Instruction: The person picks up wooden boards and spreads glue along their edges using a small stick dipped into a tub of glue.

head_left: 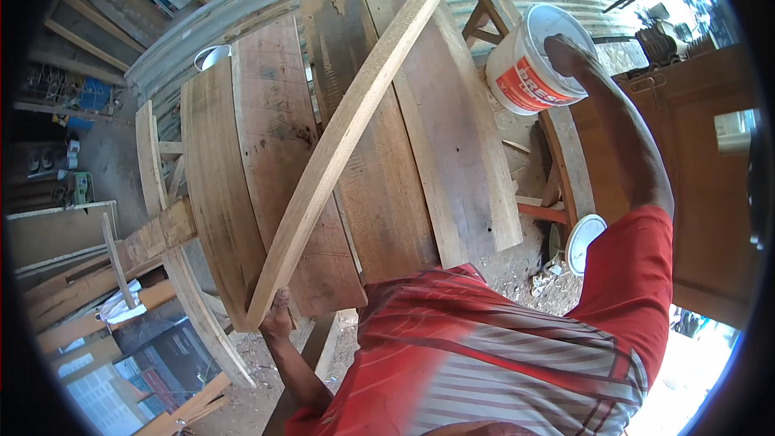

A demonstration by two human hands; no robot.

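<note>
We gripped the near end of a long pale plank (347,125) with our left hand (277,320), at the workbench's (387,194) near edge. Our right hand (563,50) reached into the white bucket (529,60) at its far right corner; whether it was closed, we could not tell.

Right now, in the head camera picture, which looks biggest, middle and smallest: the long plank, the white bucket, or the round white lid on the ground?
1. The long plank looks biggest.
2. The white bucket comes next.
3. The round white lid looks smallest, though it lies farther from the camera, so its true size against the bucket is unsure.
</note>
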